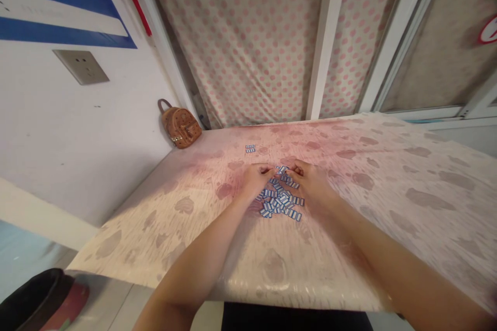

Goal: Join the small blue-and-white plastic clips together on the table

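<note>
My left hand (pixel 257 178) and my right hand (pixel 309 178) are close together over the middle of the table, thumbs and fingers pinched. Between their fingertips is a small blue-and-white piece (pixel 282 170), which both hands seem to grip. Just below lies a loose pile of similar small pieces (pixel 280 201), white rectangles with blue edges, some joined in short strips and overlapping at different angles. What is printed on them is too small to read. Beyond my left hand, a separate little block of the same pieces (pixel 250 148) lies flat in two rows.
A patterned, glossy cover lies over the table (pixel 388 207). A small brown backpack-shaped bag (pixel 181 125) leans against the wall at the far left corner. Behind the table hangs a dotted curtain (pixel 248 36). A dark-lined bin (pixel 42 300) stands on the floor at lower left.
</note>
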Motion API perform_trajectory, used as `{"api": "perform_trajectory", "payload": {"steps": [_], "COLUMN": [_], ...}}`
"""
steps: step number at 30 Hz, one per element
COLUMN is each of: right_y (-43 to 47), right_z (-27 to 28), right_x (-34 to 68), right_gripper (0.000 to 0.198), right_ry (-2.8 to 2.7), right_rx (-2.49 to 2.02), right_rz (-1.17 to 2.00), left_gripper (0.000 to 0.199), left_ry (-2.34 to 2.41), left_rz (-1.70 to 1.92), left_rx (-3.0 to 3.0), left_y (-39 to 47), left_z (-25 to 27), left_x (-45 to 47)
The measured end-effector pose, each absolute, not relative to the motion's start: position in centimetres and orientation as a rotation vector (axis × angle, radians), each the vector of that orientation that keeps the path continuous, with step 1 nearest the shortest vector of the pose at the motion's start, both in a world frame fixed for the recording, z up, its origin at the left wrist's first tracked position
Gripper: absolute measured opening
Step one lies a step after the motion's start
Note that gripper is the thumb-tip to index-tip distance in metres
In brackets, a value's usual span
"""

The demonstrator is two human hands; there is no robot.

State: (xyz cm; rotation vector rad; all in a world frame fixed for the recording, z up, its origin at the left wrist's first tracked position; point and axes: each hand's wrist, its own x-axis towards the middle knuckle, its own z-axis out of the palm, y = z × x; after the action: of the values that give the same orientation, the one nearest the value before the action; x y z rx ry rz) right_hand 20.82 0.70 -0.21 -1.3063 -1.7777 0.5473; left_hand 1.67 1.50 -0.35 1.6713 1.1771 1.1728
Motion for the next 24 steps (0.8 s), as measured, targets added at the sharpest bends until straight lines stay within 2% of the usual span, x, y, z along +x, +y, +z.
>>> {"api": "perform_trajectory", "payload": {"steps": [24], "right_y": [0.26], "right_z": [0.26], "right_x": [20.71], "right_gripper": [0.014], "right_ry": [-1.893], "right_rx": [-1.322], "right_rz": [0.494], "left_gripper": [0.029], "left_ry": [1.096], "left_rz": [1.115], "left_rx": [1.705], "left_y": [1.5], "left_z": [-0.31], "left_x": [1.81]}}
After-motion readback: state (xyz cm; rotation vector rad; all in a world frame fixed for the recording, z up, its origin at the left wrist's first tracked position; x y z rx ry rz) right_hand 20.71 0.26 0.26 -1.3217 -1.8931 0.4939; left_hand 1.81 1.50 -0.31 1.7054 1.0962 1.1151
